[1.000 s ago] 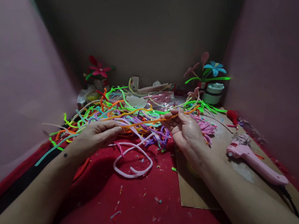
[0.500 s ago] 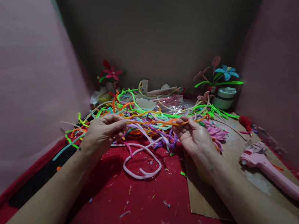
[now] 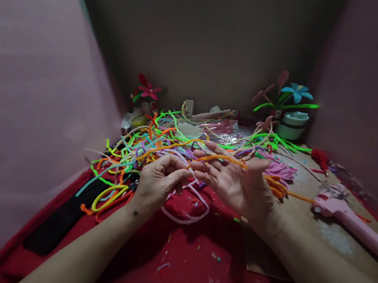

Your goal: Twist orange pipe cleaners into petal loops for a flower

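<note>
My left hand is closed in a pinch on the end of an orange pipe cleaner above the red cloth. My right hand faces palm up beside it, fingers stretched out, their tips close to the left fingertips. The orange pipe cleaner arches over the right fingers toward the thumb; its far part is hidden behind that hand. Beneath both hands, a pale pink pipe cleaner lies curled. Just behind spreads a tangled pile of colourful pipe cleaners.
A pink glue gun lies on a brown board at right, near bundled pink pipe cleaners. Fuzzy flowers and a lidded pale-green container stand behind. A black strip lies left; scraps dot the red cloth.
My left hand has moved right toward my right hand, and the orange pipe cleaner now bows between them. My right hand's fingers have opened out. The view has shifted slightly left.
</note>
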Demonstrator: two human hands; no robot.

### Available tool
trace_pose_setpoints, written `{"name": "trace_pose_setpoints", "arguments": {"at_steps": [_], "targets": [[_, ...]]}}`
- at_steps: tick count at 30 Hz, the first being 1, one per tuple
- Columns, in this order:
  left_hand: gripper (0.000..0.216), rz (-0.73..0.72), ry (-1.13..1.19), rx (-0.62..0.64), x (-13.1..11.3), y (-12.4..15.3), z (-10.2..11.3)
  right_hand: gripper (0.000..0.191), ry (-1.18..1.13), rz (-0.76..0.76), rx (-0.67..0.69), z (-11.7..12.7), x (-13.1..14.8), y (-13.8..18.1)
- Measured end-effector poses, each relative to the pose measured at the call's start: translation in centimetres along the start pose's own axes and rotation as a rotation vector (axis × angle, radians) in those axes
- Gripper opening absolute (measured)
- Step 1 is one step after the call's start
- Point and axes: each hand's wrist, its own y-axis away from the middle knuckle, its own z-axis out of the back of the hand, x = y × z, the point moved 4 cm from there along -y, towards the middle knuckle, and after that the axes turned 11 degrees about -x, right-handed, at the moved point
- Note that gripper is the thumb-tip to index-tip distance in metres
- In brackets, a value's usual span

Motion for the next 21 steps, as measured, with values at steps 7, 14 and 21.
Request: {"name": "trace_pose_setpoints", "arguments": {"at_steps": [7,14,21], "targets": [[0.014,-0.028,-0.079,0.111,0.4,1.0,-1.0,0.015,0.51,0.104,-0.241,1.2,-1.5,0.2],[0.011,-0.003,-0.071,0.209,0.4,1.0,-1.5,0.011,0.516,0.162,-0.344,1.8,-1.1,-0.1],[0.009,-0.02,-0.055,0.189,0.5,1.0,-1.2,0.006,0.551,0.108,-0.276,1.4,-1.5,0.0]]}}
